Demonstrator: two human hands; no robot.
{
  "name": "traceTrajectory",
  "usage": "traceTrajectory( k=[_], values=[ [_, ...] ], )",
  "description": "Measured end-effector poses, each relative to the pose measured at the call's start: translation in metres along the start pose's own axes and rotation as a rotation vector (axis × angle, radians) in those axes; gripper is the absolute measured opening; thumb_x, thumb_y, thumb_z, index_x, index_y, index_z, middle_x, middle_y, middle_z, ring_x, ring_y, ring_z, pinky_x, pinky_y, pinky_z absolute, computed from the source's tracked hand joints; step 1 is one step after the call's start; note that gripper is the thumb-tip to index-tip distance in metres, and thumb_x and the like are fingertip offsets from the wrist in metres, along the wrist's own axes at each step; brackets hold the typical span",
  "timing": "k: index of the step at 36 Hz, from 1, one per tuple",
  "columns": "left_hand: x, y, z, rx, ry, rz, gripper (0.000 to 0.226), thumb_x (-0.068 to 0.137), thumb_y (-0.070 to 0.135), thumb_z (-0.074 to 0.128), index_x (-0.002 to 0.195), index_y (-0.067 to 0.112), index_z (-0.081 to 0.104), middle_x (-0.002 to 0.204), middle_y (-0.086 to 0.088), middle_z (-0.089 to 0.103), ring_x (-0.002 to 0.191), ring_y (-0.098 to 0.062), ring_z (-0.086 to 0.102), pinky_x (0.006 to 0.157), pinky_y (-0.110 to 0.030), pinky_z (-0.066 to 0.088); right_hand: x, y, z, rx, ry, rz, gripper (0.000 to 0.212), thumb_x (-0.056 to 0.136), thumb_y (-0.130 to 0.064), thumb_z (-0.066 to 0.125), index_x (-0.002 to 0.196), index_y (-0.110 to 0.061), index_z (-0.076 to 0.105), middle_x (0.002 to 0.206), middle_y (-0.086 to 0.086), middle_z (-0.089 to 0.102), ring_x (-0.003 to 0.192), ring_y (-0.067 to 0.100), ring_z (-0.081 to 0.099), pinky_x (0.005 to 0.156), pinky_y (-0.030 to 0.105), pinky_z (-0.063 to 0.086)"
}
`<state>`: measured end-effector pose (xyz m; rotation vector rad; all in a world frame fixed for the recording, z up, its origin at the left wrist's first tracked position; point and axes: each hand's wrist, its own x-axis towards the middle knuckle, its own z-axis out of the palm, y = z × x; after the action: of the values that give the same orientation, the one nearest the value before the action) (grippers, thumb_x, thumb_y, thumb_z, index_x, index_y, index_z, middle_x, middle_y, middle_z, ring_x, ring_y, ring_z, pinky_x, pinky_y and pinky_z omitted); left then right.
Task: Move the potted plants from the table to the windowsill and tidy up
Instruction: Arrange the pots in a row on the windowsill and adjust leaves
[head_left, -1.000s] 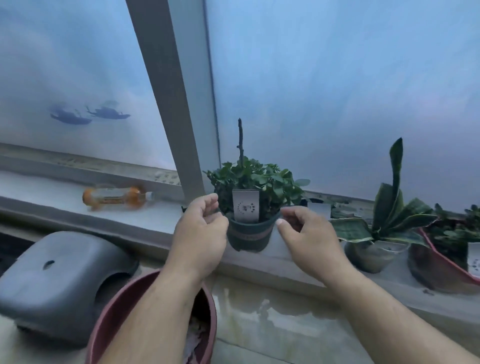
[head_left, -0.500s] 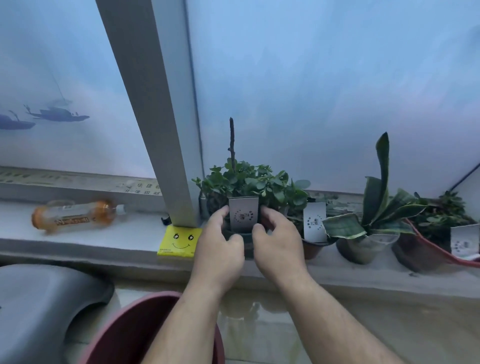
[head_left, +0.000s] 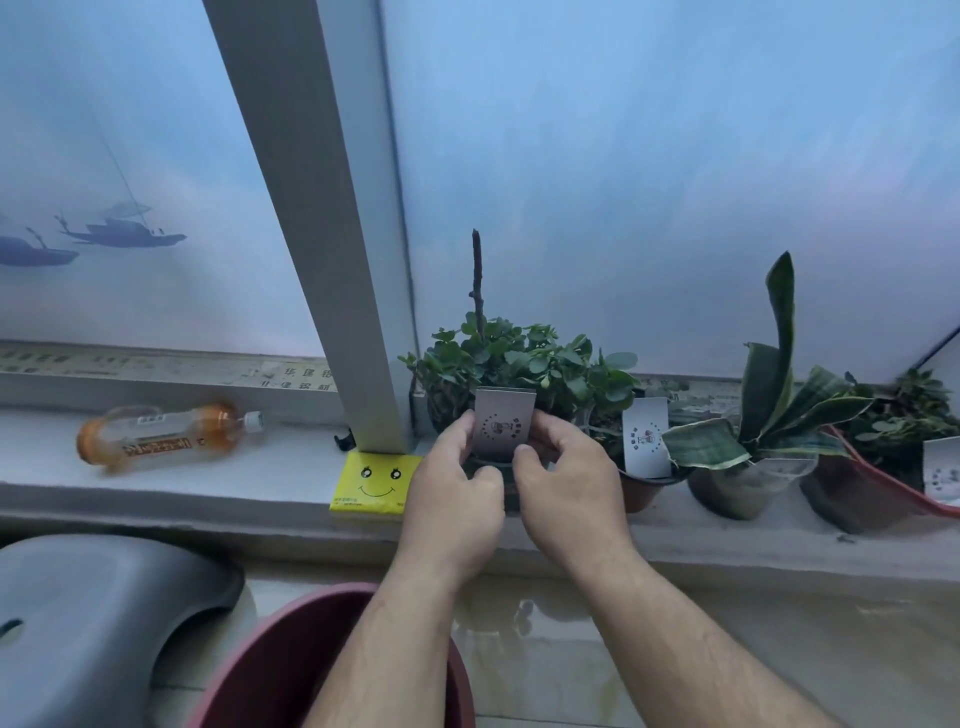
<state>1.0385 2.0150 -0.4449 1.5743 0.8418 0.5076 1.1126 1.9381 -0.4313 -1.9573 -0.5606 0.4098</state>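
A small leafy potted plant (head_left: 511, 358) with a bare upright stick stands on the grey windowsill (head_left: 208, 493), just right of the window post. Its dark pot is mostly hidden behind my hands. My left hand (head_left: 457, 499) and my right hand (head_left: 566, 488) are side by side in front of the pot, fingers pinching the two edges of a grey tag (head_left: 503, 422) that stands at the pot's front. To the right on the sill stand a second tagged pot (head_left: 647, 483), a snake plant (head_left: 769, 395) in a clear pot, and a red pot (head_left: 872, 499).
A plastic bottle (head_left: 166, 434) lies on its side on the sill at the left. A yellow smiley packet (head_left: 376, 483) sits at the foot of the window post (head_left: 332, 208). Below the sill are a grey plastic stool (head_left: 93, 623) and a large maroon pot (head_left: 270, 670).
My hands have closed in from the sides of the pot to its front and now hold the tag's edges. The pot sits further back on the sill, beside the post.
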Motion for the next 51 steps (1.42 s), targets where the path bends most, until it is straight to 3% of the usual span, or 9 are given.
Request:
traceTrajectory(
  k=[9, 12, 19, 30, 35, 40, 43, 47, 51],
  values=[
    [0.000, -0.001, -0.001, 0.013, -0.007, 0.014, 0.059, 0.086, -0.009, 0.045, 0.123, 0.035, 0.058, 0.112, 0.028, 0.067, 0.105, 0.022, 0.058, 0.087, -0.001, 0.043, -0.001, 0.001, 0.002, -0.014, 0.032, -0.007, 0.025, 0.092, -0.015, 0.056, 0.100, -0.034, 0.070, 0.096, -0.018, 0.076, 0.094, -0.001, 0.068, 0.086, 0.021, 0.055],
    [0.000, -0.003, -0.002, 0.020, 0.002, 0.018, 0.060, 0.085, -0.005, 0.046, 0.135, 0.026, 0.058, 0.123, 0.021, 0.068, 0.116, 0.012, 0.059, 0.101, -0.016, 0.046, -0.001, 0.002, 0.002, -0.027, 0.035, -0.016, 0.029, 0.092, -0.016, 0.055, 0.112, -0.026, 0.073, 0.101, -0.016, 0.075, 0.098, 0.001, 0.068, 0.090, 0.023, 0.054],
    [-0.002, -0.002, -0.001, 0.035, -0.043, 0.018, 0.065, 0.079, 0.001, 0.044, 0.135, 0.029, 0.059, 0.123, 0.018, 0.069, 0.119, 0.003, 0.061, 0.104, -0.028, 0.050, -0.003, 0.002, -0.001, -0.020, 0.018, -0.015, 0.035, 0.093, -0.014, 0.057, 0.088, -0.048, 0.065, 0.088, -0.027, 0.072, 0.092, -0.006, 0.067, 0.080, 0.014, 0.050],
    [-0.004, 0.004, 0.001, -0.019, 0.014, -0.010, 0.066, 0.076, 0.001, 0.043, 0.135, 0.026, 0.060, 0.124, 0.014, 0.071, 0.118, 0.001, 0.063, 0.106, -0.033, 0.050, -0.002, 0.003, -0.002, -0.027, 0.022, -0.019, 0.030, 0.091, -0.014, 0.056, 0.109, -0.032, 0.073, 0.098, -0.020, 0.075, 0.098, -0.003, 0.067, 0.091, 0.023, 0.055],
    [-0.008, 0.010, 0.001, 0.000, 0.044, -0.026, 0.062, 0.087, -0.009, 0.043, 0.135, 0.029, 0.057, 0.117, 0.022, 0.067, 0.103, 0.020, 0.058, 0.093, -0.013, 0.047, -0.001, 0.005, -0.003, -0.046, 0.004, -0.010, 0.035, 0.092, -0.019, 0.055, 0.122, -0.028, 0.071, 0.109, -0.018, 0.074, 0.104, -0.005, 0.065, 0.094, 0.021, 0.053],
    [-0.011, 0.014, -0.002, 0.025, 0.093, -0.037, 0.062, 0.090, -0.003, 0.046, 0.149, 0.018, 0.047, 0.141, 0.009, 0.058, 0.129, -0.003, 0.054, 0.111, -0.036, 0.047, 0.000, 0.008, -0.003, -0.050, 0.021, 0.007, 0.045, 0.093, -0.023, 0.056, 0.138, -0.024, 0.063, 0.125, -0.015, 0.071, 0.114, -0.002, 0.063, 0.101, 0.019, 0.049],
    [-0.020, 0.023, 0.001, 0.108, 0.246, 0.030, 0.045, 0.092, 0.004, 0.051, 0.134, 0.020, 0.059, 0.127, 0.010, 0.065, 0.115, -0.004, 0.061, 0.102, -0.028, 0.049, -0.002, 0.008, -0.009, -0.030, 0.053, 0.007, 0.048, 0.094, -0.023, 0.059, 0.142, -0.021, 0.060, 0.131, -0.012, 0.068, 0.117, -0.001, 0.062, 0.101, 0.016, 0.045],
    [-0.039, 0.031, 0.017, 0.140, 0.282, 0.108, 0.022, 0.088, 0.016, 0.056, 0.100, 0.032, 0.065, 0.098, 0.014, 0.070, 0.087, 0.002, 0.065, 0.081, -0.031, 0.056, -0.009, 0.013, -0.026, -0.023, 0.099, 0.002, 0.038, 0.094, -0.020, 0.062, 0.131, -0.020, 0.066, 0.112, -0.014, 0.071, 0.096, -0.007, 0.064, 0.082, 0.001, 0.042],
    [-0.050, 0.022, 0.050, 0.192, 0.053, 0.082, 0.023, 0.089, 0.015, 0.057, 0.104, 0.031, 0.065, 0.100, 0.015, 0.071, 0.089, 0.002, 0.065, 0.083, -0.029, 0.056, -0.010, 0.036, -0.060, -0.051, 0.181, 0.030, 0.021, 0.093, -0.019, 0.065, 0.112, -0.025, 0.071, 0.086, -0.021, 0.067, 0.083, -0.012, 0.063, 0.071, 0.005, 0.048]
  ],
)
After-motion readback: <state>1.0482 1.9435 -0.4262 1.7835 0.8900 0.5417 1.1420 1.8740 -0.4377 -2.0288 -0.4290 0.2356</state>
